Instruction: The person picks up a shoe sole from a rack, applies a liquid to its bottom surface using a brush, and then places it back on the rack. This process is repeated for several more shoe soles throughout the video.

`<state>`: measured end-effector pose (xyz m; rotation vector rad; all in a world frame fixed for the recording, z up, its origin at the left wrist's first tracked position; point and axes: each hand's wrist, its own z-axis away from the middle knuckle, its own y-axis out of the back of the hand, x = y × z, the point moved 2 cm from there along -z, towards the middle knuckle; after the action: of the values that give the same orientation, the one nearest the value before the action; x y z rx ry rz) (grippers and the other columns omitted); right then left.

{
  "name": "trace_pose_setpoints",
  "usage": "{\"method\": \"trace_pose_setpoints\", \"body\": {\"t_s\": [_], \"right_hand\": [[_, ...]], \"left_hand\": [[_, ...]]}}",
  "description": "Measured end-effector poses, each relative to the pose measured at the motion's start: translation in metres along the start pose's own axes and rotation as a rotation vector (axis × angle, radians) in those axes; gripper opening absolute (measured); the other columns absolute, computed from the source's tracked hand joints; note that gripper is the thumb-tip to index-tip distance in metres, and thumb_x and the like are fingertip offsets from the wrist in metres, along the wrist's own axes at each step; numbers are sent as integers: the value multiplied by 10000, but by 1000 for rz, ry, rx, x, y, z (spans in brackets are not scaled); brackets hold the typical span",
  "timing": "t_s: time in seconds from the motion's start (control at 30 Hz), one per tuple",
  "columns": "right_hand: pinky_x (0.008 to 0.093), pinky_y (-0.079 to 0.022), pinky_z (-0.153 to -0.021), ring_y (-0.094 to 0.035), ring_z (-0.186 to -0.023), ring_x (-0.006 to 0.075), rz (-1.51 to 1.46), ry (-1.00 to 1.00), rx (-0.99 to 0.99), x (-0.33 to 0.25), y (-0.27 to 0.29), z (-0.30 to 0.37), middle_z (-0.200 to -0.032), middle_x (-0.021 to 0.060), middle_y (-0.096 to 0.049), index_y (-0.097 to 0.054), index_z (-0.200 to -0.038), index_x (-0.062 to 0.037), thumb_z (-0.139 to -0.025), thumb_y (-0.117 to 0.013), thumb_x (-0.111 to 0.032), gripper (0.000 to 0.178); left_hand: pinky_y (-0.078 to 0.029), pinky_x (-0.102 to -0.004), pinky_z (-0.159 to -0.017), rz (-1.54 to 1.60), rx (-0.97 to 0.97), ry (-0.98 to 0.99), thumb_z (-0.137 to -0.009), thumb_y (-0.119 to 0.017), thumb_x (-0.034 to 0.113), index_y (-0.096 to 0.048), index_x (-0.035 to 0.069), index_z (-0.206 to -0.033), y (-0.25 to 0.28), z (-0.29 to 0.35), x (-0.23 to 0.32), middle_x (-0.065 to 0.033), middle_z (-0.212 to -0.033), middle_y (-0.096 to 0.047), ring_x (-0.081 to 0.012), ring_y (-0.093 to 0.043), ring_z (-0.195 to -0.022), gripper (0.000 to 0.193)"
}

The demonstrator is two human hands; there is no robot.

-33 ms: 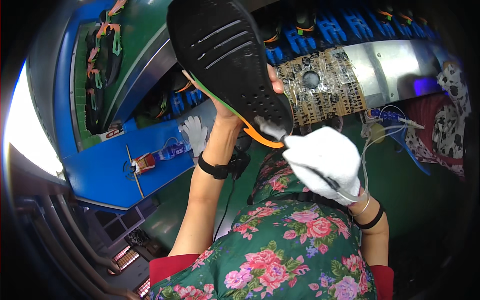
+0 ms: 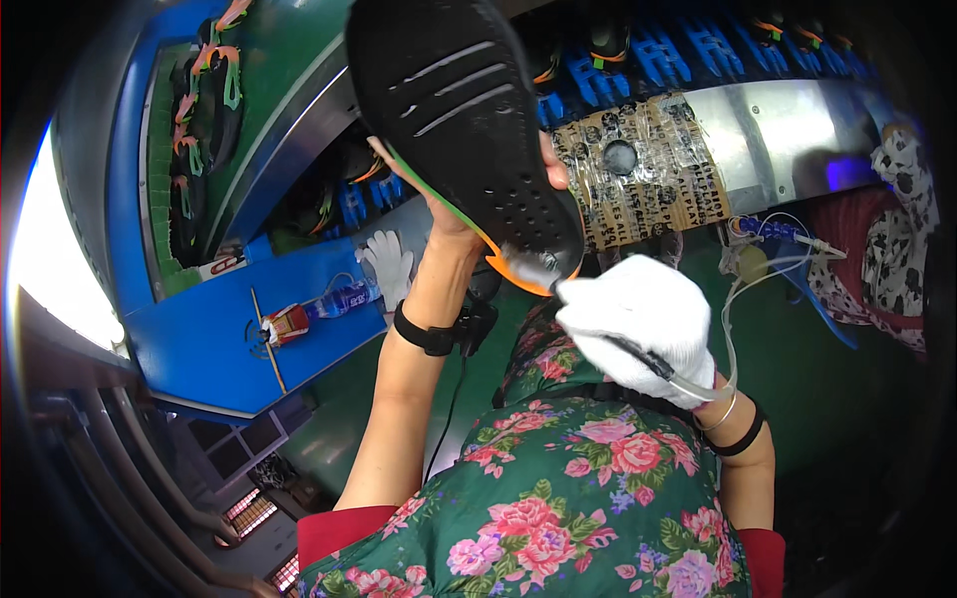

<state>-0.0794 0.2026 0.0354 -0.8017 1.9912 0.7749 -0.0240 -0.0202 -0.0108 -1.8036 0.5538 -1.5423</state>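
Observation:
My bare left hand (image 2: 454,214) holds a black shoe sole (image 2: 464,130) from beneath. The thumb shows along one side and fingertips along the other. Slots cross the sole's upper part, small holes dot its lower part, and green and orange trim its edge. A white glove covers my right hand (image 2: 638,324), which is closed around the dark handle of a brush (image 2: 533,267). Pale bristles lie against the sole's lower end, where a wet-looking patch shows. From the handle a clear hose (image 2: 730,349) loops up to the right.
To the left, a blue table (image 2: 199,344) bears a white glove (image 2: 387,261), a bottle (image 2: 344,299), a red packet (image 2: 287,324) and a thin stick. Ahead runs a metal-edged bench (image 2: 778,135) with taped cardboard (image 2: 638,169). Blue racks (image 2: 658,62) stand behind. Another person's patterned clothing (image 2: 897,259) shows at right.
The sole has shifted slightly to the right at its upper end. My right hand and the brush have moved a little left, with the bristles lower on the sole.

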Motion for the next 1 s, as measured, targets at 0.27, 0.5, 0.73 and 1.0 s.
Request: {"method": "trace_pose_setpoints", "body": {"t_s": [0.27, 0.5, 0.73, 1.0], "right_hand": [[331, -551, -650, -701, -730, 228, 17, 41, -123, 2, -2, 2, -924, 87, -757, -770, -1057, -71, -793, -800, -34, 269], [356, -562, -674, -707, -779, 246, -296, 132, -209, 11, -2, 0, -1031, 92, -765, -765, -1124, -87, -772, -826, -65, 358], [369, -567, -694, -688, -753, 254, -173, 236, -397, 20, -8, -4, -1073, 71, -751, -753, -1142, -126, -797, -804, -113, 349], [355, -581, -757, -726, -814, 250, -411, -198, -344, 22, 0, -15, -959, 112, -781, -788, -899, -63, -770, -830, -38, 138]], "left_hand": [[-582, -476, -778, 73, -6, 240, -715, -216, 1040, -521, -21, -1377, 9, 1, -4, -259, -1023, -666, -342, -694, -854, 1287], [-640, -510, -775, 188, -110, 381, -771, -281, 985, -429, 26, -1508, 12, 3, -12, -279, -1121, -682, -379, -742, -868, 1218], [-636, -493, -777, -167, -19, 612, -796, -296, 961, -445, 18, -1498, 15, 8, -6, -300, -1112, -682, -392, -743, -864, 1185], [-638, -501, -804, 172, 58, 709, -868, -271, 898, -506, 40, -1462, 34, 18, -12, -238, -1163, -700, -385, -748, -869, 1070]]}}
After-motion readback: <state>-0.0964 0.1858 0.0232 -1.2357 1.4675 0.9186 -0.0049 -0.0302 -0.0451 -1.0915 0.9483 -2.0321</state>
